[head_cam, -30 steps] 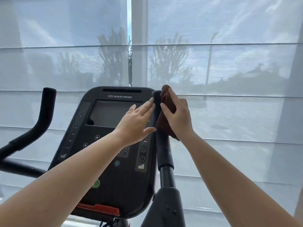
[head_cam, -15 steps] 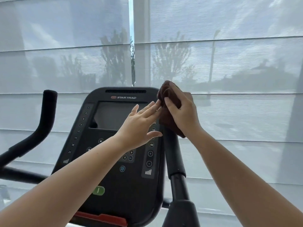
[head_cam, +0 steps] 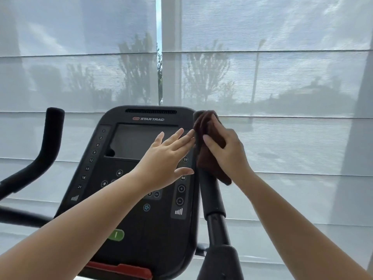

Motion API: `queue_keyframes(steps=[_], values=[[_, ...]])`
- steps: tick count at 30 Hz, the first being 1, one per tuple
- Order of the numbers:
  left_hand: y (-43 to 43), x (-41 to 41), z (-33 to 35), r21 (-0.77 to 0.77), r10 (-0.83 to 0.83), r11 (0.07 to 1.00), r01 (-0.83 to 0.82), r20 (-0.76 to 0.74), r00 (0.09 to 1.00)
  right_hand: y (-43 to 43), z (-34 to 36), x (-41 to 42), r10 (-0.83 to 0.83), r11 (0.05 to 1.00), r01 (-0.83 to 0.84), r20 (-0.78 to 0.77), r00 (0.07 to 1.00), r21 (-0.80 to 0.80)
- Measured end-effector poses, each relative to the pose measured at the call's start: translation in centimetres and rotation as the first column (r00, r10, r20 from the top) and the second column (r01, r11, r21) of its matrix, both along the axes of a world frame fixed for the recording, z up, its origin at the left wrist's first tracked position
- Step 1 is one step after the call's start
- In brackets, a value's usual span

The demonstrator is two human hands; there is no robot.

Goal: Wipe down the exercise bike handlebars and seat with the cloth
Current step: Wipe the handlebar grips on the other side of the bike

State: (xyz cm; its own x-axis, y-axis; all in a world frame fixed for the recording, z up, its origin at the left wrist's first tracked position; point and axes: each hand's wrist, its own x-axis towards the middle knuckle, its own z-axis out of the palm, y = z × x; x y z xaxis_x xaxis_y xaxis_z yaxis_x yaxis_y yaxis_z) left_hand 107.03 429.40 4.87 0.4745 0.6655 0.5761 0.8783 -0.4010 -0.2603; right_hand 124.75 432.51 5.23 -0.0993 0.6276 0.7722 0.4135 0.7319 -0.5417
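A person's right hand (head_cam: 228, 150) curls round a crumpled dark brown cloth (head_cam: 204, 165), wrapping it about the top end of the exercise bike's black padded right handlebar (head_cam: 212, 197); the left hand (head_cam: 163, 156), fingers straight and slightly spread, is raised just beside the cloth, before the black Star Trac console (head_cam: 161, 239). The black left handlebar (head_cam: 50, 138) stands well apart, sheer white window blinds (head_cam: 282, 77) behind
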Motion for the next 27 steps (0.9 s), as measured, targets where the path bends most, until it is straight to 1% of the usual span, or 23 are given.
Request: queue_keyframes(steps=[2, 3, 4, 5, 6, 8, 10, 11, 12, 13, 15, 17, 19, 20, 21, 23, 24, 25, 27], values=[[-1.1, -0.4, -0.2, 0.027, -0.022, 0.999, 0.022, 0.002, 1.000, -2.2, -3.5, 2.3, 0.049, 0.999, -0.046, 0.166, 0.985, -0.026], [-1.7, -0.5, -0.3, 0.035, -0.045, 0.998, 0.044, 0.020, 0.999, -3.4, -4.9, 3.2, 0.080, 0.996, -0.071, 0.198, 0.977, -0.056], [-2.4, -0.6, -0.4, 0.045, -0.070, 0.997, 0.068, 0.042, 0.997, -4.1, -5.8, 3.7, 0.099, 0.993, -0.086, 0.195, 0.976, -0.076], [-3.1, -0.7, -0.5, 0.054, -0.087, 0.995, 0.084, 0.060, 0.994, -4.2, -6.0, 3.8, 0.084, 0.995, -0.072, 0.181, 0.980, -0.070], [-3.6, -0.7, -0.8, 0.058, -0.092, 0.994, 0.088, 0.067, 0.993, -4.0, -5.6, 3.3, 0.033, 0.999, -0.027, 0.180, 0.983, -0.034], [-4.6, -0.8, -1.2, 0.053, -0.086, 0.995, 0.082, 0.066, 0.994, -3.2, -3.6, 1.1, -0.134, 0.985, 0.109, 0.202, 0.970, 0.132], [-5.4, -1.1, -1.7, 0.049, -0.076, 0.996, 0.073, 0.080, 0.994, -2.0, -1.0, -1.4, -0.327, 0.925, 0.251, 0.262, 0.908, 0.285], [-5.9, -1.3, -1.9, 0.045, -0.071, 0.997, 0.068, 0.087, 0.994, -1.5, -0.1, -2.3, -0.386, 0.903, 0.292, 0.292, 0.875, 0.316], [-6.2, -1.6, -2.0, 0.045, -0.066, 0.997, 0.062, 0.091, 0.994, -1.3, 0.4, -2.7, -0.409, 0.894, 0.309, 0.310, 0.858, 0.325], [-6.5, -1.8, -2.2, 0.044, -0.061, 0.997, 0.057, 0.090, 0.994, -1.3, 0.3, -2.7, -0.408, 0.896, 0.310, 0.316, 0.857, 0.317], [-7.2, -2.3, -2.7, 0.035, -0.054, 0.998, 0.050, 0.091, 0.994, -2.4, -1.4, -1.6, -0.346, 0.927, 0.266, 0.329, 0.878, 0.264], [-7.9, -2.8, -3.1, 0.024, -0.052, 0.998, 0.049, 0.106, 0.993, -4.1, -3.3, 0.1, -0.242, 0.969, 0.199, 0.390, 0.888, 0.149], [-8.5, -3.1, -3.3, 0.011, -0.067, 0.998, 0.066, 0.123, 0.990, -4.8, -3.9, 1.1, -0.160, 0.987, 0.156, 0.453, 0.877, 0.045], [-8.8, -3.1, -3.3, 0.001, -0.081, 0.997, 0.081, 0.134, 0.988, -4.7, -3.4, 0.8, -0.166, 0.985, 0.168, 0.446, 0.879, 0.035], [-9.1, -3.0, -3.4, -0.017, -0.095, 0.995, 0.099, 0.144, 0.985, -4.4, -2.7, 0.4, -0.205, 0.979, 0.194, 0.415, 0.886, 0.069], [-9.5, -2.6, -3.6, -0.078, -0.117, 0.988, 0.132, 0.173, 0.978, -3.5, -1.0, -1.1, -0.340, 0.938, 0.287, 0.353, 0.872, 0.195], [-9.6, -2.3, -3.8, -0.113, -0.125, 0.982, 0.149, 0.194, 0.973, -3.2, -0.5, -1.8, -0.380, 0.921, 0.317, 0.335, 0.862, 0.227], [-9.8, -2.1, -4.1, -0.146, -0.133, 0.975, 0.166, 0.217, 0.967, -3.0, -0.4, -2.2, -0.381, 0.921, 0.325, 0.318, 0.868, 0.215], [-10.1, -1.5, -4.6, -0.209, -0.143, 0.959, 0.190, 0.222, 0.965, -3.2, -1.2, -1.6, -0.289, 0.957, 0.273, 0.288, 0.913, 0.093]])
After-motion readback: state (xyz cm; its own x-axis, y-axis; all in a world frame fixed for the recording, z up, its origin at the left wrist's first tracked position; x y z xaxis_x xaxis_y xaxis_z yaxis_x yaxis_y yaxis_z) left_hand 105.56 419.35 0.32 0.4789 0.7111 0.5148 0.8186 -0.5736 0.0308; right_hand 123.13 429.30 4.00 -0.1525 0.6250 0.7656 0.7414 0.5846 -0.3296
